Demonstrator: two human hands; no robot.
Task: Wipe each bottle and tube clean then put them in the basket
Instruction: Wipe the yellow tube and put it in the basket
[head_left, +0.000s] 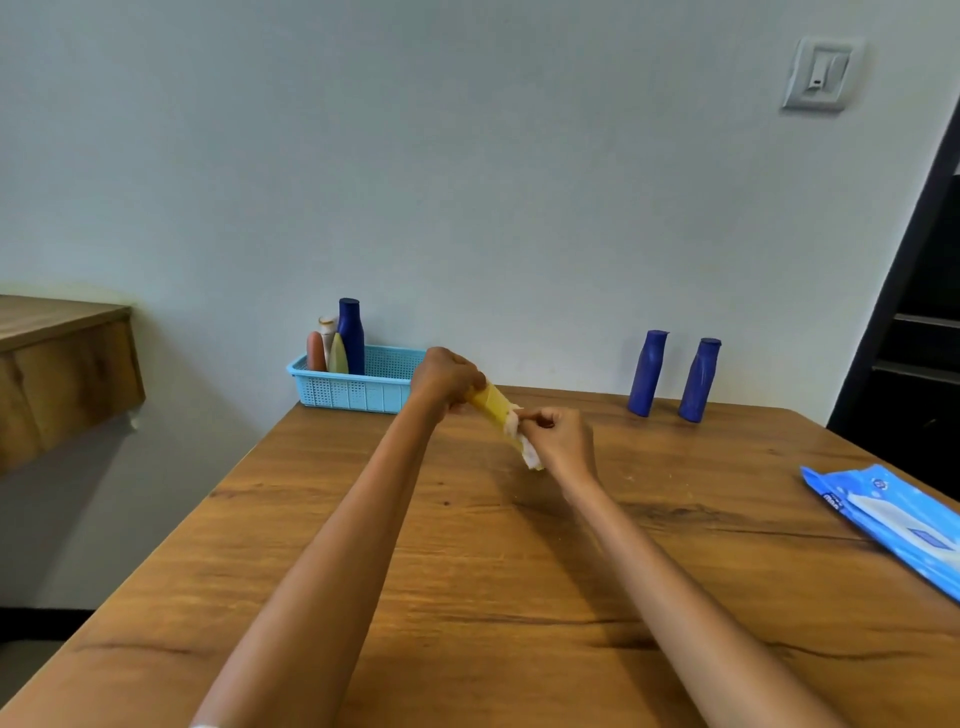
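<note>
My left hand (445, 378) grips the far end of a yellow tube (491, 404) held above the table. My right hand (560, 439) pinches a white wipe (524, 447) wrapped round the tube's near end. The light blue basket (353, 392) stands at the table's far left corner. It holds a dark blue bottle (351, 335), an orange tube (315, 352), a pale yellow tube (338, 355) and a white tube (327, 330). Two dark blue bottles (647, 373) (700, 379) stand upright at the far edge, right of my hands.
A blue pack of wet wipes (891, 519) lies at the right edge of the wooden table (467, 571). The wall rises right behind the table. A wooden shelf (62, 364) juts out at the left. A dark doorway stands at the far right.
</note>
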